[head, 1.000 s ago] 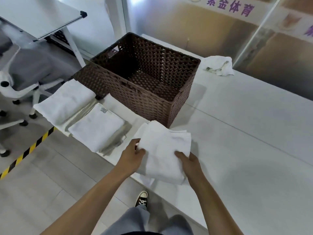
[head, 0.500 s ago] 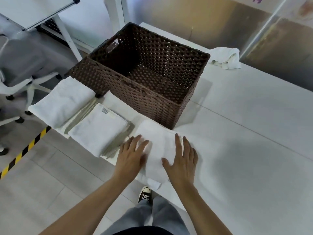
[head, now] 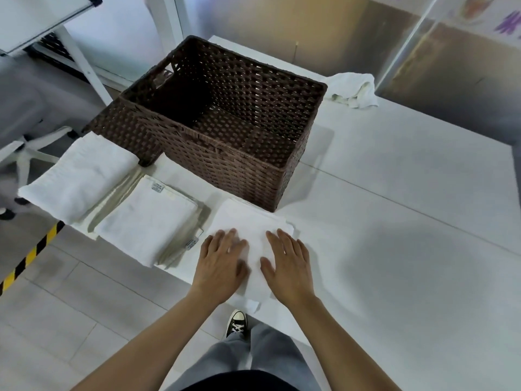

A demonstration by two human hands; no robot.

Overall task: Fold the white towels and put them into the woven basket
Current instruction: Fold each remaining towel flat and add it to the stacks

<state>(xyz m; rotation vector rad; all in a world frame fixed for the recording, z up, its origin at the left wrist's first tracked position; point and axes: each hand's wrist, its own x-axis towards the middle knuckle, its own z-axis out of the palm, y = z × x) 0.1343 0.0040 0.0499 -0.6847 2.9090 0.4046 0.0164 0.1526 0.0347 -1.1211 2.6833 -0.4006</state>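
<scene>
Left hand (head: 221,265) and right hand (head: 290,266), fingers straight, press folded towel (head: 251,224) flat on surface (head: 394,249) beside basket (head: 225,165).

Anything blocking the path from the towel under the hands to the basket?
Nothing visible. Both the left hand and right hand lie flat on the folded towel, which sits just in front of the woven basket. Only the basket's near wall must be cleared; its inside looks empty.
</scene>
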